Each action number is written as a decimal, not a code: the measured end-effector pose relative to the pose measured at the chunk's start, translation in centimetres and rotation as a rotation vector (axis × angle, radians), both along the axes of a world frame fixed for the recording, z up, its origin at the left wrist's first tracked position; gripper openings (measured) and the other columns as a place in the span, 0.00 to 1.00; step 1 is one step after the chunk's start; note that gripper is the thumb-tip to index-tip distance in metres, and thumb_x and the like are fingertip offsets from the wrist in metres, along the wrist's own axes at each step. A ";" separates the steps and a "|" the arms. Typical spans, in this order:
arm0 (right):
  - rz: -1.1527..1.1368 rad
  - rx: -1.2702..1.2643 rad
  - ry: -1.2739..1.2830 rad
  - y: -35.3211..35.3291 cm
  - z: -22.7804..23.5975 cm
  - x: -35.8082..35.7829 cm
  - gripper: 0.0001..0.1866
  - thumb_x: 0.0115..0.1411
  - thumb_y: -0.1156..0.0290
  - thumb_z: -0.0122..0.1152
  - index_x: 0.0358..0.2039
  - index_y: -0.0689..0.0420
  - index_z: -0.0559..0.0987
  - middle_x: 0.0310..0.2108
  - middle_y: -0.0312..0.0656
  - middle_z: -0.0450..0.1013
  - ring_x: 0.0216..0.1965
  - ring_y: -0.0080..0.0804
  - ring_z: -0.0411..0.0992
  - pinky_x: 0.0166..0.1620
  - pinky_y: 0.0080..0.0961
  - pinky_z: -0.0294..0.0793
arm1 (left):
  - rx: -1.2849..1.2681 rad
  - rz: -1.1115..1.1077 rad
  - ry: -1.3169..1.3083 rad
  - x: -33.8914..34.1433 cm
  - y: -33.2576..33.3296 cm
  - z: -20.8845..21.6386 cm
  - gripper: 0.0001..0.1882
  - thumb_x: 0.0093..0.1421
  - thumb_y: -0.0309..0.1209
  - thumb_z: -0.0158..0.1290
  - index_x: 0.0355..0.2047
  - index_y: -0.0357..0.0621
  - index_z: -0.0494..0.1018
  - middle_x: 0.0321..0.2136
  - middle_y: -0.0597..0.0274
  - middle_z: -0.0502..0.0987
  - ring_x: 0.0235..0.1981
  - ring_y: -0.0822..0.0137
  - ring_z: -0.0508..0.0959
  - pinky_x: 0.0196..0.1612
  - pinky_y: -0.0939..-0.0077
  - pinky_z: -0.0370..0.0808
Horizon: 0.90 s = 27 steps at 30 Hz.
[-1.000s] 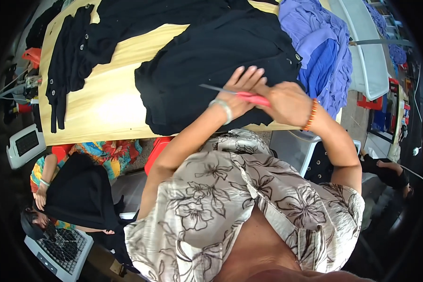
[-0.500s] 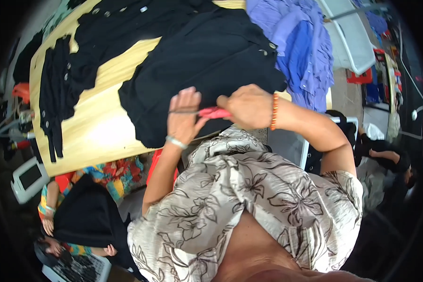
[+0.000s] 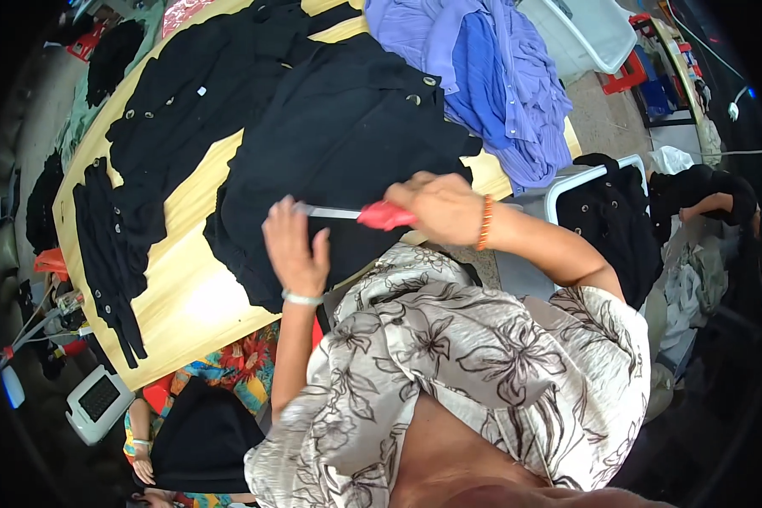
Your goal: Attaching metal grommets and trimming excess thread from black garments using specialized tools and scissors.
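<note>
Garment point(image 3: 339, 118) is perhaps touched by the unclenched left hand point(image 3: 296, 250); at its three o'clock, a red tool point(image 3: 379, 215) is clamped in the right hand point(image 3: 450, 210).

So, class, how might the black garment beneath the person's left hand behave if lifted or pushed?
Lifted, the black garment would probably droop: its edges lie limp and wavy. Pushed, it may bunch rather than roll, being spread flat on the wooden table.
</note>
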State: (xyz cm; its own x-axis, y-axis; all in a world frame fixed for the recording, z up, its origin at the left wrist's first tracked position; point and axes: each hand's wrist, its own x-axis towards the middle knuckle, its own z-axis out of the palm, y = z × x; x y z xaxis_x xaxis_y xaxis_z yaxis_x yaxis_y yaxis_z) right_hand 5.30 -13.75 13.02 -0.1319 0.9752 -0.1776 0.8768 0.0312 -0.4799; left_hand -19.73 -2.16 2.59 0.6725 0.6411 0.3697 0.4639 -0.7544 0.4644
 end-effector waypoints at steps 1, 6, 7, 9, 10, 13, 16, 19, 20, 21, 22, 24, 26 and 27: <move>-0.080 0.042 -0.021 -0.7 -0.4 1.1 0.15 0.51 0.75 0.59 0.41 0.56 0.72 0.30 0.49 0.74 0.37 0.50 0.75 0.37 0.44 0.75 | 0.040 -0.103 -0.008 2.4 0.3 0.7 0.30 0.56 0.35 0.59 0.57 0.37 0.67 0.61 0.45 0.66 0.64 0.39 0.62 0.65 0.46 0.56; -0.302 -0.007 -0.236 -3.8 1.6 5.2 0.11 0.59 0.67 0.60 0.39 0.56 0.73 0.20 0.52 0.73 0.26 0.55 0.75 0.31 0.48 0.71 | 0.081 -0.187 0.069 11.0 2.2 -0.4 0.34 0.59 0.44 0.57 0.61 0.39 0.65 0.65 0.48 0.60 0.68 0.48 0.58 0.69 0.49 0.51; -0.297 0.013 -0.267 -4.5 1.9 5.7 0.10 0.59 0.68 0.59 0.37 0.58 0.73 0.20 0.52 0.73 0.25 0.55 0.75 0.30 0.48 0.71 | 0.072 -0.177 0.116 11.8 2.7 -0.7 0.35 0.60 0.46 0.56 0.61 0.39 0.64 0.66 0.48 0.60 0.68 0.48 0.57 0.69 0.50 0.50; -0.280 -0.055 -0.310 -5.1 2.7 5.8 0.09 0.59 0.68 0.58 0.35 0.60 0.74 0.19 0.53 0.73 0.25 0.55 0.75 0.29 0.49 0.71 | 0.088 -0.205 0.211 12.5 2.6 -0.9 0.36 0.61 0.49 0.53 0.62 0.38 0.64 0.66 0.48 0.60 0.69 0.50 0.56 0.69 0.50 0.49; -0.261 -0.086 -0.281 -5.3 2.6 5.8 0.10 0.59 0.67 0.60 0.36 0.60 0.74 0.19 0.53 0.73 0.25 0.56 0.75 0.29 0.49 0.71 | 0.108 -0.217 0.215 12.4 2.3 -0.9 0.36 0.61 0.50 0.53 0.62 0.38 0.63 0.66 0.48 0.60 0.69 0.50 0.56 0.69 0.50 0.48; -0.175 -0.162 -0.146 -4.1 3.2 4.5 0.12 0.58 0.65 0.60 0.37 0.59 0.74 0.20 0.53 0.74 0.27 0.56 0.75 0.31 0.48 0.72 | -0.030 -0.276 0.112 11.7 1.9 -1.1 0.38 0.59 0.44 0.57 0.65 0.40 0.59 0.67 0.48 0.56 0.70 0.50 0.53 0.71 0.52 0.46; -0.088 -0.180 -0.069 -2.1 3.3 3.5 0.13 0.59 0.64 0.59 0.39 0.59 0.75 0.21 0.53 0.74 0.28 0.55 0.76 0.33 0.48 0.73 | -0.067 -0.249 0.138 8.3 3.0 -0.5 0.40 0.58 0.42 0.59 0.66 0.41 0.58 0.67 0.50 0.58 0.70 0.53 0.55 0.71 0.53 0.46; -0.123 -0.196 -0.007 -0.2 3.6 4.1 0.14 0.59 0.63 0.62 0.39 0.59 0.76 0.20 0.54 0.73 0.27 0.57 0.74 0.33 0.48 0.70 | -0.039 -0.064 0.263 2.9 6.1 0.3 0.36 0.58 0.47 0.58 0.61 0.39 0.64 0.64 0.48 0.62 0.66 0.50 0.61 0.68 0.53 0.54; -0.127 -0.198 -0.010 0.7 3.7 4.1 0.13 0.59 0.64 0.61 0.39 0.59 0.76 0.23 0.54 0.73 0.28 0.56 0.74 0.33 0.46 0.70 | -0.028 0.049 0.193 0.0 7.6 -0.9 0.33 0.58 0.44 0.58 0.58 0.38 0.67 0.62 0.45 0.66 0.63 0.48 0.65 0.66 0.52 0.59; -0.155 -0.182 -0.032 1.7 3.2 4.1 0.13 0.59 0.65 0.61 0.39 0.59 0.75 0.24 0.54 0.74 0.29 0.56 0.74 0.34 0.46 0.70 | -0.121 0.117 0.131 -2.5 9.8 -1.9 0.27 0.59 0.40 0.58 0.54 0.36 0.71 0.56 0.44 0.72 0.58 0.47 0.71 0.62 0.55 0.65; -0.189 -0.168 -0.055 2.6 2.8 4.0 0.12 0.59 0.66 0.61 0.39 0.59 0.75 0.26 0.54 0.74 0.30 0.56 0.74 0.34 0.46 0.70 | -0.280 0.225 0.022 -4.6 11.8 -2.3 0.22 0.60 0.37 0.57 0.51 0.35 0.74 0.51 0.42 0.76 0.54 0.46 0.75 0.58 0.58 0.70; -0.219 0.015 -0.089 4.5 1.3 3.7 0.13 0.58 0.68 0.62 0.41 0.60 0.76 0.33 0.55 0.76 0.35 0.56 0.75 0.38 0.45 0.73 | -0.387 0.421 0.027 -7.7 16.2 -2.7 0.21 0.61 0.36 0.56 0.51 0.35 0.74 0.50 0.40 0.76 0.51 0.43 0.75 0.55 0.58 0.72; -0.154 0.331 -0.209 7.0 -0.6 3.9 0.14 0.58 0.66 0.63 0.41 0.61 0.78 0.35 0.54 0.77 0.36 0.55 0.76 0.39 0.43 0.75 | -0.049 0.393 0.070 -10.5 22.2 -4.7 0.23 0.59 0.35 0.58 0.54 0.37 0.72 0.50 0.41 0.75 0.53 0.43 0.74 0.56 0.57 0.71; -0.260 0.190 -0.228 8.4 -0.6 3.6 0.12 0.59 0.65 0.62 0.38 0.61 0.78 0.32 0.53 0.77 0.34 0.53 0.77 0.37 0.43 0.76 | 0.013 0.392 0.046 -10.7 25.1 -4.3 0.23 0.59 0.34 0.58 0.54 0.39 0.72 0.52 0.41 0.74 0.54 0.44 0.73 0.56 0.57 0.70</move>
State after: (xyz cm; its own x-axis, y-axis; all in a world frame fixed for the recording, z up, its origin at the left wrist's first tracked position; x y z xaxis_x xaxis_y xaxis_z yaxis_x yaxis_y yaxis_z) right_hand 8.90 -5.38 12.38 0.1459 0.9892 0.0127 0.9506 -0.1366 -0.2787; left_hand -30.39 22.96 -1.71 0.3936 0.8483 0.3542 0.7382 -0.5213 0.4282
